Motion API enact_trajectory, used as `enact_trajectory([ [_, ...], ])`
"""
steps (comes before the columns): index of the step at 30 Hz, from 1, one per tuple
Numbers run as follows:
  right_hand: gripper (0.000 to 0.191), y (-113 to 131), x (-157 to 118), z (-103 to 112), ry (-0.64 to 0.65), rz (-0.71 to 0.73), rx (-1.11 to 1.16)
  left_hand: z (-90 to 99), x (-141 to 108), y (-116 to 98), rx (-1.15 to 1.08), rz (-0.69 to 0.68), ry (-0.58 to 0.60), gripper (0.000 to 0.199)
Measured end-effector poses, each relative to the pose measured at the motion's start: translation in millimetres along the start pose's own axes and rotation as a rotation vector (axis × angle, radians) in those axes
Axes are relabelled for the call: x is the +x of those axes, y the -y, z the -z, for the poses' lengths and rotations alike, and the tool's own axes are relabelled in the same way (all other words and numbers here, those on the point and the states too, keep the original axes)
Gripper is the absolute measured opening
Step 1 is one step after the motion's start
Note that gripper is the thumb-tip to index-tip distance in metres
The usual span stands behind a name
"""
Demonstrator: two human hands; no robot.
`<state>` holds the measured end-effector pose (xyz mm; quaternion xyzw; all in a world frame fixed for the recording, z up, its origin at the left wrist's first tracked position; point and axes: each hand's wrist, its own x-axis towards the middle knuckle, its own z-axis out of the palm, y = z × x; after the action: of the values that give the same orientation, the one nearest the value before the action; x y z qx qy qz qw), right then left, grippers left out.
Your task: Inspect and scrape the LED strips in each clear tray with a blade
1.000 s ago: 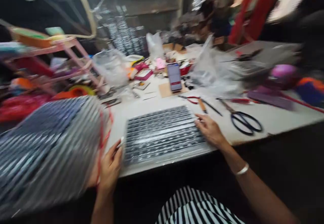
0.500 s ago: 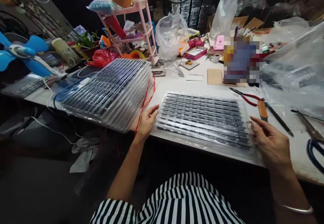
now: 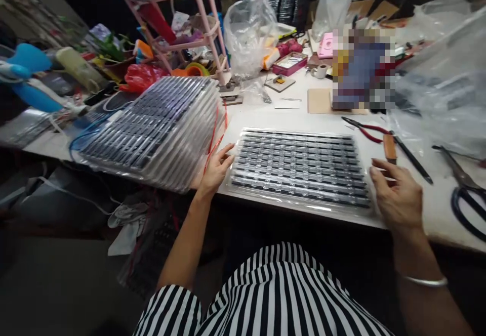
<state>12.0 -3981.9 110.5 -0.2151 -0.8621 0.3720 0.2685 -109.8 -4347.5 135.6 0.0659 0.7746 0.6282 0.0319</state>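
A clear plastic tray [image 3: 299,169] with rows of dark, thin strips lies flat on the white table near its front edge. My left hand [image 3: 215,170] is at the tray's left end, fingers curled against its edge. At the right end is my right hand [image 3: 397,194], its fingers bent beside the tray's rim; whether it grips the rim is hard to make out. To the left, a tall stack of similar filled trays [image 3: 152,123] sits at an angle, with a red string [image 3: 217,143] along its right side.
Red-handled pliers [image 3: 366,129], a black pen-like tool [image 3: 413,160] and large scissors [image 3: 465,186] lie at the right. Behind stand a pink rack [image 3: 210,32] and plastic bags [image 3: 250,37]. A blue fan [image 3: 32,78] is at far left. The white table [image 3: 261,116] has its edge near me.
The view has shifted, so things sit higher in the picture. The tray now lies flatter on the table, and my right hand's fingers have loosened and drawn slightly off its right end.
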Motion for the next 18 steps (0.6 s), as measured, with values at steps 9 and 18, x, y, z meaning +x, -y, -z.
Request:
enact_trajectory([
  [9,0.041,-10,11,-8,0.129,0.319,-0.199,-13.0,7,7,0.626,-0.237,0.000,0.047],
  [18,0.049,28,14,-7,0.385,0.260,-0.604,-30.7,17,-18,1.225,-0.194,0.045,0.055],
])
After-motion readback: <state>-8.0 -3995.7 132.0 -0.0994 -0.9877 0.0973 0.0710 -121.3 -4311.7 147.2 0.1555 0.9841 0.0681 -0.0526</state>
